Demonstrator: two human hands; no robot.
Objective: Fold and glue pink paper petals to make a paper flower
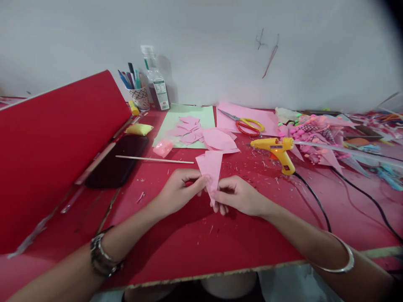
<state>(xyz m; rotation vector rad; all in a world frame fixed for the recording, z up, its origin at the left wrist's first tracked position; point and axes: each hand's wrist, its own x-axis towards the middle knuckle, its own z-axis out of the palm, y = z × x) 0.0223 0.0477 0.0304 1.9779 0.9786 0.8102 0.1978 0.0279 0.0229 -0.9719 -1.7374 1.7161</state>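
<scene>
I'm looking down on a red tabletop [189,247] w/ a big red sheet [53,142] propped along the left. Centre, just above the tabletop, both hands pinch one folded pink paper piece [210,167]: left hand [179,191] closed on its left edge w/ thumb and fingers, right hand [237,195] closed on the lower tip. Risks, imo: the paper is thin, so uneven pull btwn the hands could tear or mis-crease it. The yellow glue gun [277,151] sits just right of them, light on, probably hot; its cord [315,197] runs near the right forearm, so a snag could drag it over. Scissors [247,123] and a thin stick [154,159] lie farther back.
</scene>
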